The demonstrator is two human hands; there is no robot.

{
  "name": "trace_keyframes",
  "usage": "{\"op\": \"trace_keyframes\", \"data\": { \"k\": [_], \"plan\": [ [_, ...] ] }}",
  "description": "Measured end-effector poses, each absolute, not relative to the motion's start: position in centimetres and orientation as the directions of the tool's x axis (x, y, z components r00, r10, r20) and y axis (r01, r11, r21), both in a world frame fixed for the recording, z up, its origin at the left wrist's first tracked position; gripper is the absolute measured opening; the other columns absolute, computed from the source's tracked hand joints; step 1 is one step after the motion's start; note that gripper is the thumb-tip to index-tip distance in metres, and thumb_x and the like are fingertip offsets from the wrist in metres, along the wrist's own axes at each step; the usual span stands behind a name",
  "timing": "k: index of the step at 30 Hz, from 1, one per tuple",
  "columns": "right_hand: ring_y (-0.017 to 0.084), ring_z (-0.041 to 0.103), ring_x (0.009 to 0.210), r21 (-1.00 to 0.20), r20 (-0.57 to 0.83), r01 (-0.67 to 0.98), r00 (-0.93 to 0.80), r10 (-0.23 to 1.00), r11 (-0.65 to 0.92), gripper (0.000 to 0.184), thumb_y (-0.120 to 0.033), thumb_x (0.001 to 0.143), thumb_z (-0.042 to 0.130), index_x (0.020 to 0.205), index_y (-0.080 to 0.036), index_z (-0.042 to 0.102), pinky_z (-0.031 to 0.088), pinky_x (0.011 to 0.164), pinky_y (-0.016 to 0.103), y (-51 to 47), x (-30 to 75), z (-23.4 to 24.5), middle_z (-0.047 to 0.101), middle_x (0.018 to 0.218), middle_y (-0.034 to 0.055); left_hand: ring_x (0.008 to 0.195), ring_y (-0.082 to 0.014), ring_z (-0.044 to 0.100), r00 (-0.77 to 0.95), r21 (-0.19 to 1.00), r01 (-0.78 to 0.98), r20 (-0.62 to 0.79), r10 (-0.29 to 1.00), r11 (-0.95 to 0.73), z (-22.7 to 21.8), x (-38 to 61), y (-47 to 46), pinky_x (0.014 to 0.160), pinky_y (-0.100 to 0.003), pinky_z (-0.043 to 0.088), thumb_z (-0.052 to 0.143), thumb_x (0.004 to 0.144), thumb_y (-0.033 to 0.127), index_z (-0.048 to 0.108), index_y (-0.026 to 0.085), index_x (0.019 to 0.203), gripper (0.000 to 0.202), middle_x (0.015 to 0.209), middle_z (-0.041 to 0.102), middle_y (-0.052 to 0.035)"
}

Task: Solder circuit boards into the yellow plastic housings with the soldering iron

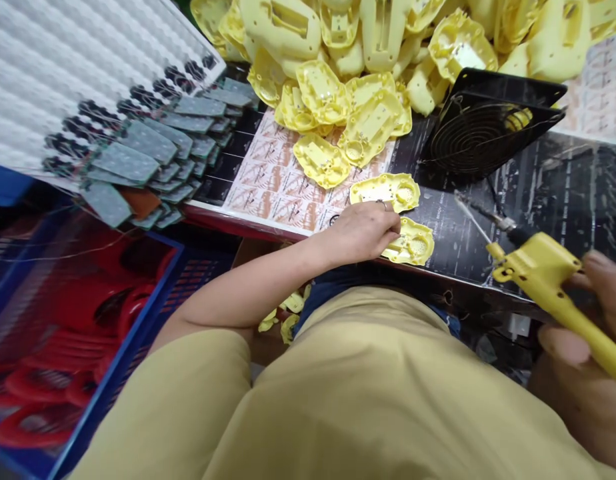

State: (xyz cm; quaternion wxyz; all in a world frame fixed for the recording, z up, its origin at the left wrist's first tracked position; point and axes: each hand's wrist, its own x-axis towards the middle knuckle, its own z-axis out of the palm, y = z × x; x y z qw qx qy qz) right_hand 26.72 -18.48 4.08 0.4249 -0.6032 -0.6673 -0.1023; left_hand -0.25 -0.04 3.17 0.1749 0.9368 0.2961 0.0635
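Observation:
My left hand (364,231) reaches to the front edge of the table, fingers curled onto a yellow plastic shell (412,243) lying there. A second yellow shell (387,191) lies just beyond it. My right hand (585,340) at the lower right is closed round the handle of a yellow soldering iron (543,270). Its metal tip (471,213) points up and left over the dark mat, apart from the shells.
A heap of yellow plastic shells (368,60) fills the back of the table. A black fan (483,130) stands at the right. Grey-green circuit boards (153,153) lie stacked at the left by a white tray (63,60). Red parts fill a blue crate (53,320) below.

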Motion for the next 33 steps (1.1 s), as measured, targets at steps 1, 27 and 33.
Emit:
{"op": "trace_keyframes", "data": {
  "k": [1, 27, 33],
  "plan": [
    [0.027, 0.075, 0.076, -0.354, 0.71, 0.892, 0.062, 0.701, 0.28, 0.048, -0.055, 0.093, 0.072, 0.138, -0.037, 0.07, 0.059, 0.062, 0.041, -18.6, 26.8, 4.0, 0.079, 0.095, 0.0054, 0.094, -0.0216, 0.071, 0.818, 0.363, 0.533, 0.01, 0.575, -0.764, 3.1, -0.1, 0.0, 0.083, -0.031, 0.053, 0.056, 0.097, 0.02, 0.078, 0.016, 0.097, 0.022, 0.096, 0.076, -0.0075],
    [0.013, 0.068, 0.062, -0.285, 0.599, 0.764, -0.329, 0.73, 0.579, 0.021, -0.028, 0.1, 0.068, 0.119, -0.021, 0.069, 0.054, 0.064, 0.024, -14.4, 23.8, 1.2, 0.072, 0.074, -0.001, 0.087, -0.0214, 0.067, 0.889, 0.129, 0.337, 0.281, 0.36, -0.933, 1.3, -1.6, -1.1, 0.081, -0.034, 0.052, 0.057, 0.103, 0.018, 0.07, 0.014, 0.088, 0.02, 0.093, 0.074, -0.0089],
    [0.018, 0.065, 0.069, -0.217, 0.587, 0.775, -0.383, 0.714, 0.594, 0.038, -0.046, 0.089, 0.08, 0.113, -0.022, 0.065, 0.053, 0.065, 0.03, -10.6, 22.3, -0.9, 0.068, 0.08, 0.0017, 0.085, -0.0211, 0.065, 0.899, -0.042, 0.281, 0.36, 0.248, -0.959, 0.9, -1.7, -2.2, 0.076, -0.034, 0.051, 0.051, 0.103, 0.012, 0.069, 0.014, 0.09, 0.022, 0.093, 0.074, -0.0091]
  ]
}}
